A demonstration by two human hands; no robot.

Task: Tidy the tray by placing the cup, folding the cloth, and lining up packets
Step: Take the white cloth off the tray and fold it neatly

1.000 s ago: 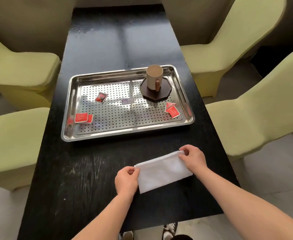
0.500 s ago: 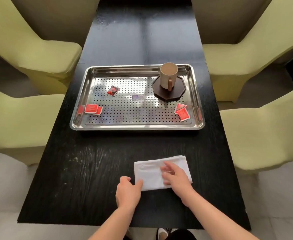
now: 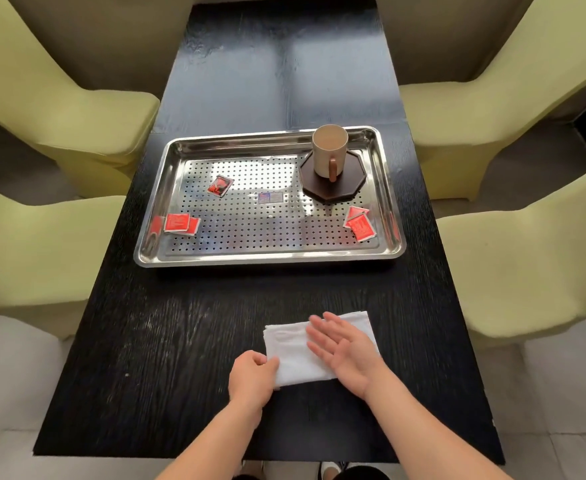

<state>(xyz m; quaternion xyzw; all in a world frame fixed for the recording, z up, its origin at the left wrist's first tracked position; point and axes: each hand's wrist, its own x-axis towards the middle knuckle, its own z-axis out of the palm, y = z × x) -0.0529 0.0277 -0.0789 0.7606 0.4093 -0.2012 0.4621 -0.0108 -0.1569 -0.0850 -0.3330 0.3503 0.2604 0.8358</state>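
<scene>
Head view: folded cloth (image 3: 295, 355) lies on the table (image 3: 166, 341), well short of the tray (image 3: 270, 259). Left hand (image 3: 251, 379) pinches its near corner — an anchor; right hand (image 3: 345, 346) presses flat, fingers spread (presumably smoothing the fold).

Both forearms are bare from the bottom edge of the view up to the wrists, with no sleeve, watch, bracelet or ring to be seen. The left hand (image 3: 251, 377) and the right hand (image 3: 345, 348) wear no gloves, and the nails look short and unpainted. Below the arms, dark clothing and the toes of dark-and-white shoes show.
</scene>
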